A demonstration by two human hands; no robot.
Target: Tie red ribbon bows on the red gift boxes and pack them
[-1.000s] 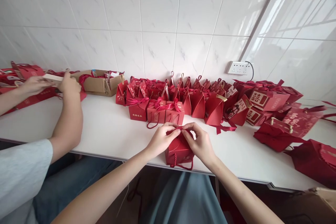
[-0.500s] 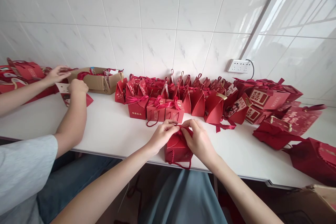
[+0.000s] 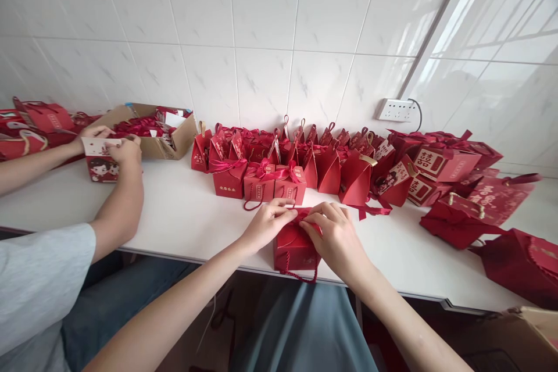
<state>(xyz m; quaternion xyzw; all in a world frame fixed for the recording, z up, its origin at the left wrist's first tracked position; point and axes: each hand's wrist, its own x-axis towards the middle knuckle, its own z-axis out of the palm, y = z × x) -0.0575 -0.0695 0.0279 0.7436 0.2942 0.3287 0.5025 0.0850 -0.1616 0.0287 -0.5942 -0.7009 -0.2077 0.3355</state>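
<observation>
A red gift box [image 3: 295,250] with a twisted cord handle stands at the table's front edge, between my two hands. On its top lies a red ribbon, partly covered by my fingers. My left hand [image 3: 271,222] pinches the ribbon from the left side, thumb and fingers together. From the right, my right hand [image 3: 333,231] is closed with its fingertips on the ribbon. Just behind stand finished-looking small red boxes with ribbon bows, among them one with a bow [image 3: 290,185] and a wider one [image 3: 228,179] with gold lettering.
Rows of red gift boxes [image 3: 328,171] line the wall. More boxes [image 3: 449,163] are heaped at the right, with a dark red bag [image 3: 518,264] near the edge. At the left a co-worker's hands hold a printed box [image 3: 101,167] beside an open carton [image 3: 168,148].
My right hand has shifted slightly right and its fingers have changed their hold at the ribbon. The co-worker has turned the printed box upright and moved it left; the carton has shifted.
</observation>
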